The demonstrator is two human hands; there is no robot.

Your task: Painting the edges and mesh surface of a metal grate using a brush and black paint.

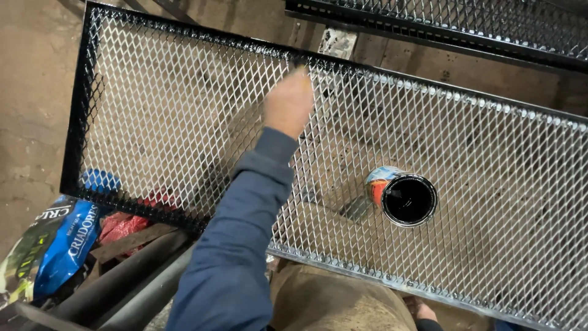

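A large expanded-metal mesh panel (184, 104) in a glossy black frame lies across the view. My left hand (289, 101), in a blue sleeve, reaches over the mesh to the far frame rail. It is blurred, with its fingers closed around what looks like a dark brush tip (300, 61) touching the rail. An open paint can (409, 199) of black paint stands on the mesh to the right of my arm. Only a small part of my right hand (420, 310) shows at the bottom edge, below the near rail, and its fingers are hidden.
A second black mesh panel (465, 24) lies at the top right. A blue printed bag (58, 245), a red bag (122, 227) and a blue cap (100, 181) sit at the lower left. Dark metal pipes (122, 288) run beside them. The floor (30, 92) is bare concrete.
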